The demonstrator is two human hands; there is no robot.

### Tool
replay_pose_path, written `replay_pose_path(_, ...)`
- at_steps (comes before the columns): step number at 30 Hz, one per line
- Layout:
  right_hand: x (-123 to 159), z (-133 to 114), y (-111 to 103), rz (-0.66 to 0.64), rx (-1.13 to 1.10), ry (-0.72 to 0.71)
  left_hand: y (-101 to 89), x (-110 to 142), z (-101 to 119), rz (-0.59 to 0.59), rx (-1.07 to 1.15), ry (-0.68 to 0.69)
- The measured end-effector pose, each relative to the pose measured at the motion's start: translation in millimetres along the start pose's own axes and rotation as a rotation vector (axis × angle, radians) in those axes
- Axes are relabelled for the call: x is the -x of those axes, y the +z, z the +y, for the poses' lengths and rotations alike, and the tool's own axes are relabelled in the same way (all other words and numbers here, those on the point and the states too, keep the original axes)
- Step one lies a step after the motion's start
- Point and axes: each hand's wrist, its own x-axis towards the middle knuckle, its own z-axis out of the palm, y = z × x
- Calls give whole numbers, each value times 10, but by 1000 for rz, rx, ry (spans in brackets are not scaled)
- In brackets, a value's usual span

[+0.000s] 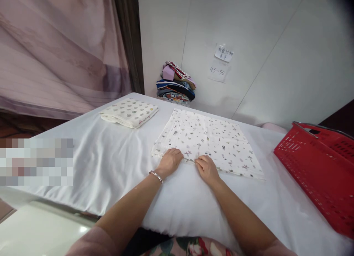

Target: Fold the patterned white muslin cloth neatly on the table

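Note:
A white cloth (212, 141) printed with small palm trees and other little figures lies folded in a flat rectangle in front of me. My left hand (171, 160) grips its near edge left of the middle, fingers curled over the layers. A short way to the right, my right hand (207, 168) pinches the same edge between thumb and fingers. The fingertips of both hands are partly hidden. Farther back on the left rests another folded cloth (129, 112), cream with grey-green spots, touched by neither hand.
A white sheet (116, 156) with wrinkles covers the table. At the right stands a red plastic basket (315, 175) with a metal handle. Piled clothes (177, 83) sit beyond the far edge, by a wall with paper notes (221, 62). Pink curtains (63, 46) hang at left.

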Motion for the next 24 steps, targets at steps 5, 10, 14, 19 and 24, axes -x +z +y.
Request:
replay_pose_path(5,-6,-26,-30,-12,6,-8,-16,13,6,-14,3,17)
replay_pose_path(10,-1,-26,-33,-47,14,-30,-30,35,0,-41,31,14)
replay_pose_path(14,-4,-8,-31,-65,21,-40,-35,44,-17,-50,47,10)
replay_pose_path(19,2,5,-13,-53,26,-53,-29,40,-3,-49,40,-9)
replay_pose_path(24,14,-9,-9,-40,41,-68,-62,84,29,-19,32,-17)
